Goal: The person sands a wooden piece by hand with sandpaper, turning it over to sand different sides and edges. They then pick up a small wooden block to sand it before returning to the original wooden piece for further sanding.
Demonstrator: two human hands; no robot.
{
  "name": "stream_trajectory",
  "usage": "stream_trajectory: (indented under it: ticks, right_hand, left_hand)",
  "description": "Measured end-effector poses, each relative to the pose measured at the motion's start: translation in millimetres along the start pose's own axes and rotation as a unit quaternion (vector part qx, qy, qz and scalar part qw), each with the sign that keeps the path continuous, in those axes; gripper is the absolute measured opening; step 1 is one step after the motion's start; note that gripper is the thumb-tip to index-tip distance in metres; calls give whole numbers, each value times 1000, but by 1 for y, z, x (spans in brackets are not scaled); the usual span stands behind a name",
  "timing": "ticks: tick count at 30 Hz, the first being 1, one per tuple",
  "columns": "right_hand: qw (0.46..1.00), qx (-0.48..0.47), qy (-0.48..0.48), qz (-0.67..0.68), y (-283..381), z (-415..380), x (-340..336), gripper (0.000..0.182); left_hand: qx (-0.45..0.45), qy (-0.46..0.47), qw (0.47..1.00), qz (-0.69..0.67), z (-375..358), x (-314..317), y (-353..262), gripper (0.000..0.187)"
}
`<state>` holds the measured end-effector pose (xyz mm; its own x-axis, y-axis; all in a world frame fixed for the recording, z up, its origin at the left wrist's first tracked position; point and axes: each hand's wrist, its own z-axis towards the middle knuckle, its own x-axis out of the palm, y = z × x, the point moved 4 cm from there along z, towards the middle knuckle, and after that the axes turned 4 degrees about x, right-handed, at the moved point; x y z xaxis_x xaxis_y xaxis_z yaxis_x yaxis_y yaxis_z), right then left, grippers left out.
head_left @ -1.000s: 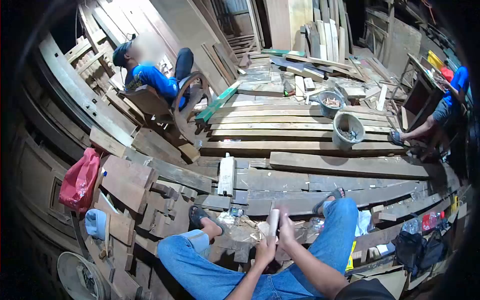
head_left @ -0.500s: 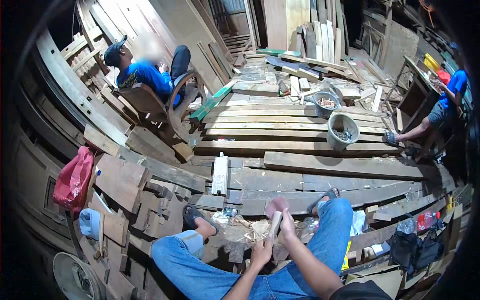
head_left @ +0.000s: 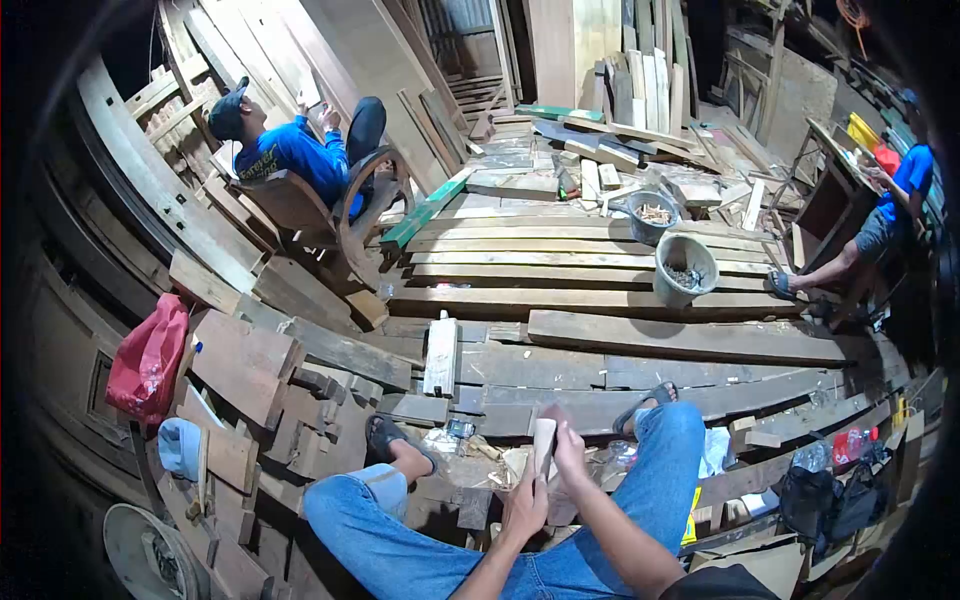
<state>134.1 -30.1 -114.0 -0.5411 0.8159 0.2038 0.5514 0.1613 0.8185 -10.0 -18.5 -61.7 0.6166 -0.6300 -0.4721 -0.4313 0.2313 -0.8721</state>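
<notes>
My left hand [head_left: 525,508] is closed around the lower end of a pale, narrow wooden piece [head_left: 543,446], held upright between my knees. Against its right side, near the top, my right hand [head_left: 571,452] grips a pinkish sheet [head_left: 556,412] that looks like sandpaper. The sheet is somewhat blurred, and my right fingers partly hide it. Below my hands, wood scraps and shavings [head_left: 515,462] lie on the planks between my sandalled feet.
A white-grey block [head_left: 440,356] stands ahead, near a long beam [head_left: 690,332]. Two buckets [head_left: 686,268] [head_left: 652,216] sit farther off. One person [head_left: 290,150] sits in a wooden chair at left; another person [head_left: 908,185] is at right. Bottles [head_left: 850,446] and a red bag [head_left: 150,360] lie nearby.
My right hand and the pinkish sheet have slid down slightly along the wood, and the wooden piece stands more upright. The seated person's hands and a held object now show more clearly.
</notes>
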Motion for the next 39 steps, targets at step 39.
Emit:
stream_trajectory:
  ticks: [39]
  right_hand:
    - [950,141,38,275,-46,-9,-3,52]
  left_hand:
    - [-43,9,999,7,2,9,26,55]
